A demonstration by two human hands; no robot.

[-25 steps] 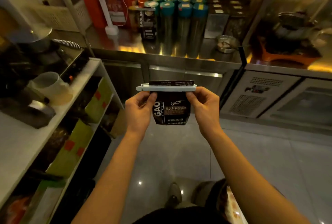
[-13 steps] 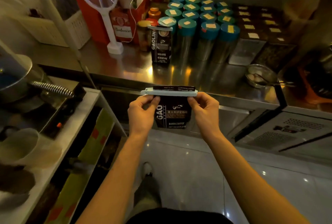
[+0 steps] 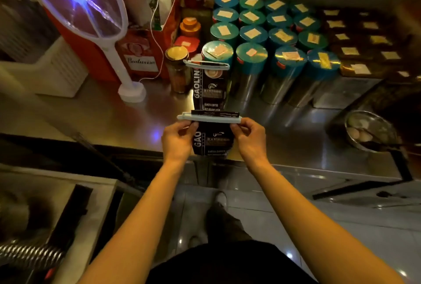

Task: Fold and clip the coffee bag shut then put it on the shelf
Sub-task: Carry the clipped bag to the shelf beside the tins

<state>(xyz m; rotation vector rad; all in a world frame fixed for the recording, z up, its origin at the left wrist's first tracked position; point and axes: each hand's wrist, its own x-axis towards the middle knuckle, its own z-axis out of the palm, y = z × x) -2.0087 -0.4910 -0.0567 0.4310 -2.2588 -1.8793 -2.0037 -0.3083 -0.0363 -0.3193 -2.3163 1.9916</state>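
I hold a small black coffee bag [image 3: 213, 141] upright over the near edge of the steel shelf [image 3: 136, 122]. A pale sealing clip [image 3: 208, 118] runs across its folded top. My left hand [image 3: 178, 139] grips the bag's left side just under the clip. My right hand [image 3: 249, 136] pinches the right side under the clip's end. A second, taller black coffee bag [image 3: 208, 85] with its own clip stands on the shelf just behind.
Rows of teal-lidded canisters [image 3: 268, 40] and dark labelled boxes [image 3: 355, 40] fill the back right. An electric swatter [image 3: 75, 6] on a white base, a red carton [image 3: 141, 56] and jars [image 3: 177, 65] stand at the left. A steel bowl [image 3: 369, 131] sits at the right.
I have stepped closer to the steel shelf; the clipped bag in both hands has moved forward from above the floor to over the shelf's front edge.
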